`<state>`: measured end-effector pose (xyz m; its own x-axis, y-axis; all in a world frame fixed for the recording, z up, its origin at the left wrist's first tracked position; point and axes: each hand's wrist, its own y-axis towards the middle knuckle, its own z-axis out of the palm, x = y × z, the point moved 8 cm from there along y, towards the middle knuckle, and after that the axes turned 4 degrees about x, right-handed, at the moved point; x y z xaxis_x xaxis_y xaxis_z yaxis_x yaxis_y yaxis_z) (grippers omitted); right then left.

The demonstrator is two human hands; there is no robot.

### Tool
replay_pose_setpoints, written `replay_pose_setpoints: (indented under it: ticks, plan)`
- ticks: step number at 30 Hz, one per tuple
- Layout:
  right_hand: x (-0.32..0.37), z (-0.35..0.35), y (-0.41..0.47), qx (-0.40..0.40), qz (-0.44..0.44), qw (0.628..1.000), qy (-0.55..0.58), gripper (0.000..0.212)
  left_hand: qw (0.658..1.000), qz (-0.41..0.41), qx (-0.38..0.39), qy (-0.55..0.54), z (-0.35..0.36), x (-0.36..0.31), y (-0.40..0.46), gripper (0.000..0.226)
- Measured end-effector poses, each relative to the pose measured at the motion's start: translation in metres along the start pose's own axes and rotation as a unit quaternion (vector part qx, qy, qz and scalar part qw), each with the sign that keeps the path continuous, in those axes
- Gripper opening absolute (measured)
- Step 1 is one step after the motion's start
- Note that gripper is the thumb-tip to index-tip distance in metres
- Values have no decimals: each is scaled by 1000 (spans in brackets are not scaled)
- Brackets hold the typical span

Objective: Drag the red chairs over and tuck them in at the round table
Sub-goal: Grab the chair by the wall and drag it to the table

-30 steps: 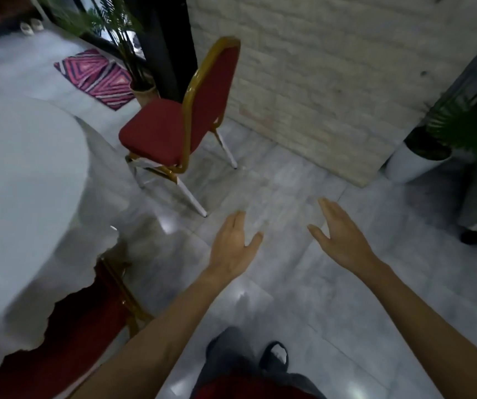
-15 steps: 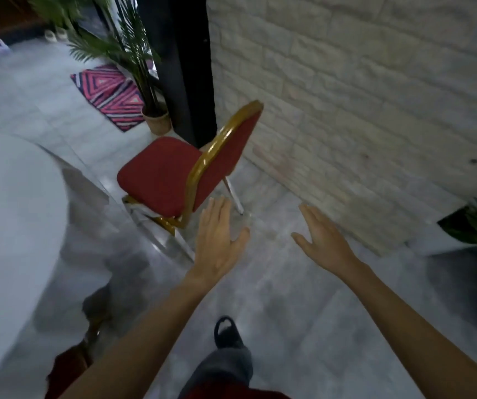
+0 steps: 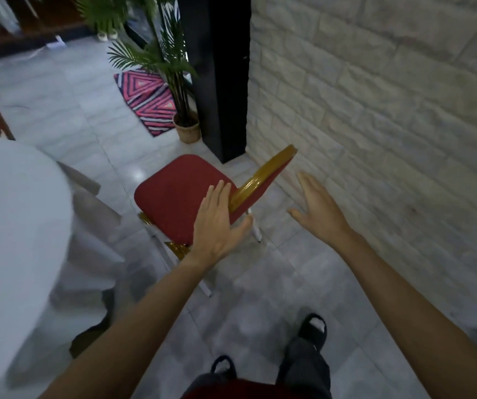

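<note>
A red chair (image 3: 174, 197) with a gold frame stands on the tiled floor, its seat facing left and its backrest (image 3: 263, 180) toward the stone wall. My left hand (image 3: 217, 223) is open, fingers spread, in front of the near end of the backrest; contact cannot be told. My right hand (image 3: 315, 208) is open too, just right of the backrest and apart from it. The round table (image 3: 10, 226) under a white cloth fills the left side.
A pale stone wall (image 3: 390, 110) runs along the right, with a black pillar (image 3: 220, 76) at its corner. A potted palm (image 3: 179, 82) and a pink striped rug (image 3: 148, 99) lie beyond the chair. My feet (image 3: 312, 329) stand on the grey tiles below.
I have moved closer to the chair, which now sits nearer and lower in view. Both open hands have reached forward to its backrest.
</note>
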<state>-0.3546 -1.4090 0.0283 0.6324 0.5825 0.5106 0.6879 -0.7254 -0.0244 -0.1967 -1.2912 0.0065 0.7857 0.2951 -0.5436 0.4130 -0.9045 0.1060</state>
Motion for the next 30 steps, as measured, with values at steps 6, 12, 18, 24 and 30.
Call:
replay_pose_setpoints:
  ticks: [6,12,18,24,30]
  plan:
    - [-24,-5,80,72,-96,991,-54,90,999,-20,-29,4,24,-3,31,78]
    - [-28,4,139,185,-226,951,-105,87,987,-79,-107,84,28,-8,47,68]
    - [-17,26,167,269,-327,902,-88,71,969,-148,-139,141,29,6,44,55]
    - [-13,34,181,253,-355,898,-52,25,966,-174,-135,137,27,18,45,33]
    - [-13,38,189,290,-343,889,-91,24,958,-193,-155,142,29,23,44,33]
